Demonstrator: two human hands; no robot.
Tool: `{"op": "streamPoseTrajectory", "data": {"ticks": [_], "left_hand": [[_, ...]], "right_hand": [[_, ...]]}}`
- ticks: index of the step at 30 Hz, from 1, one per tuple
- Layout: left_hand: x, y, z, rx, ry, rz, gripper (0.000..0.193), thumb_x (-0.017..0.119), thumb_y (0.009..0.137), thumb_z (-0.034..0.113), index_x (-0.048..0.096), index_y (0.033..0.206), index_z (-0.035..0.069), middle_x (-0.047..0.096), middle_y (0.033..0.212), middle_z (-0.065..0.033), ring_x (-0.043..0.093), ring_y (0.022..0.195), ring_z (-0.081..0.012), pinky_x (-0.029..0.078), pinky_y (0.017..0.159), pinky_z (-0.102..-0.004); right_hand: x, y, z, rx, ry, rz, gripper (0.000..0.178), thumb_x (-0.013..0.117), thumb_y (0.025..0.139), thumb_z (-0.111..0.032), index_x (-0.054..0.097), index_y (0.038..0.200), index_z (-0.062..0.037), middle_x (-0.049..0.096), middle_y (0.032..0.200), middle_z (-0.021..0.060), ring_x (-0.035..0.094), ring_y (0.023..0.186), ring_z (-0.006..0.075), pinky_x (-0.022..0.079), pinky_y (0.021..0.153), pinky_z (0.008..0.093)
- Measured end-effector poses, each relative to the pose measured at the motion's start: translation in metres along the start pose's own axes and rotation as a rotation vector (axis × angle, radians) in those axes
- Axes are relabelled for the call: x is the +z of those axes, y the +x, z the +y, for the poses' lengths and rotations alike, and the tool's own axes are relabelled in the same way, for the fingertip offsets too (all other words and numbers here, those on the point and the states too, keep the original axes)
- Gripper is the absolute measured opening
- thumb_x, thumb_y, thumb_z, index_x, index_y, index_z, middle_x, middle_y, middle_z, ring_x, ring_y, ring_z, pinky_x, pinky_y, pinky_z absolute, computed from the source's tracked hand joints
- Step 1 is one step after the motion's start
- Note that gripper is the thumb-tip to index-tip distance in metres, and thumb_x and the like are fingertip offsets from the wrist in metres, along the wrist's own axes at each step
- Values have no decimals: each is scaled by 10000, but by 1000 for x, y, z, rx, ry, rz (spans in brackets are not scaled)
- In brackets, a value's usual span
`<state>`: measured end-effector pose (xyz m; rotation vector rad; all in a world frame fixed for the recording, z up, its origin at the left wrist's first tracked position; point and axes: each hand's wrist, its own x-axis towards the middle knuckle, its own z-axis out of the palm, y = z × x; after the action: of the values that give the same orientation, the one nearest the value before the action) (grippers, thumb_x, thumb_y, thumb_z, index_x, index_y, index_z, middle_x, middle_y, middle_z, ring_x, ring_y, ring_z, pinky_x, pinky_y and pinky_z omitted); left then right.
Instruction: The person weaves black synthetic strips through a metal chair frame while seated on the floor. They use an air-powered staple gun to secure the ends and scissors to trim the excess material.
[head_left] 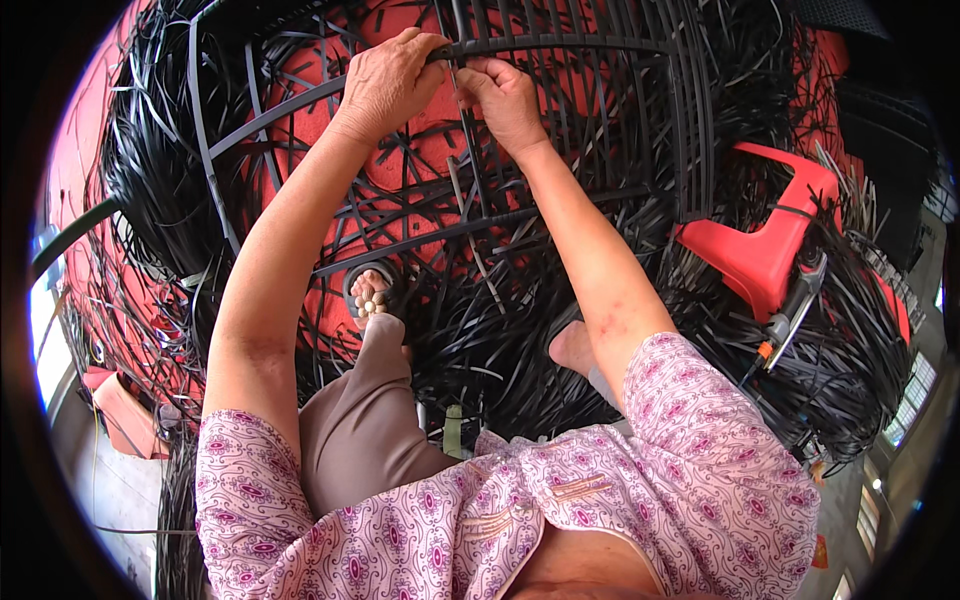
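Note:
A black frame (300, 101) with flat bars stands in front of me, and its right part is crossed by several black plastic strips (545, 110). My left hand (392, 85) is closed over the curved upper bar, thumb and fingers pressed together near its middle. Just to the right, my right hand (505, 103) pinches at a black strip where it meets the same bar. The fingertips of both hands are close together, a small gap apart. What exactly lies between the fingers is partly hidden. The frame's left part has wide openings.
Loose black strips lie over the red floor covering (425, 150), with a thick bundle (150, 170) at the left. A red plastic stool (765, 240) lies at the right, beside a grey tool with an orange part (790, 322). My sandalled foot (369, 290) is below the frame.

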<state>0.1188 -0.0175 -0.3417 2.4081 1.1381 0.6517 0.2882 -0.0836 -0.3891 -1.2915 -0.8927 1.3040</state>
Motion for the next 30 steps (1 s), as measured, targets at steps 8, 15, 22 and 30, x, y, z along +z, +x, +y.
{"op": "streamPoseTrajectory", "data": {"ticks": [8,15,22,30], "left_hand": [[10,5,6,-90,100,15,360,636,865,420,691,1037,109,671,903,-70,682,831,-298,540,718,-415],[23,3,0,15,192,109,333,630,883,404,672,1014,100,663,862,-75,677,803,-293,540,711,-403],[32,1,-5,105,305,142,354,652,878,429,582,879,82,606,786,-78,644,764,-283,522,694,-409],[27,-1,0,36,404,217,429,672,836,518,578,797,101,603,741,-57,638,730,-255,454,661,-387]], "right_hand": [[2,13,4,-15,96,-11,158,655,935,-136,712,956,9,704,771,58,650,649,100,533,607,233],[5,16,2,18,203,-14,147,621,939,-83,684,995,37,711,858,85,673,700,122,573,642,241],[-17,-19,-14,278,-8,-112,456,643,912,-135,536,1316,47,695,979,82,684,828,139,560,708,265],[-123,-112,-31,285,-756,-234,439,680,831,-121,597,1246,-5,684,819,93,669,758,222,544,709,352]]}}
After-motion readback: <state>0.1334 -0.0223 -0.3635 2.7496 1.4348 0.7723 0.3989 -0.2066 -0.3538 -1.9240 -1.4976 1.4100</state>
